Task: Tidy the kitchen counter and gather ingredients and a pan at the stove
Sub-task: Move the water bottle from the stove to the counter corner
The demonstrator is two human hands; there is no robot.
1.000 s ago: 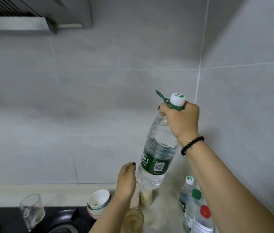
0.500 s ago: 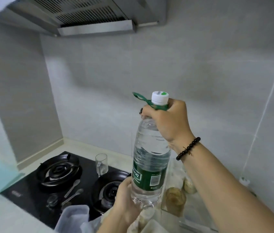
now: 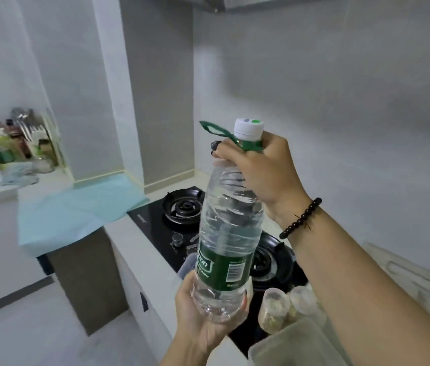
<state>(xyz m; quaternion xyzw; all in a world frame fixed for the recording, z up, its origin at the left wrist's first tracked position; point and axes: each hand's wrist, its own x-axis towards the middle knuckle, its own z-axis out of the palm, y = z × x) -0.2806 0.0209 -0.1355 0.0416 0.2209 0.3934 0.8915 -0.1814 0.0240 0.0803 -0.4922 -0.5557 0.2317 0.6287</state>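
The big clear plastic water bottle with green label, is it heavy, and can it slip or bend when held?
The large clear plastic water bottle looks nearly full, so probably heavy for its size. The right hand grips its neck while the left hand cups its base, suggesting weight. Its thin ribbed wall may flex; smooth plastic could slip.

Label text: on the water bottle [image 3: 225,233] I can read only part of the brand word; my left hand [image 3: 203,310] covers the base.
Right burner: the stove [image 3: 155,228] has its near burner [image 3: 269,262] mostly behind the bottle and my right hand [image 3: 264,170].
Small items on the glass: too blurred for me to name.
Jars: two lidded jars [image 3: 274,310], contents unclear.
Container: plastic tub [image 3: 295,344] cut off by the bottom edge.
Far shelf bottles: smeared, labels unreadable.
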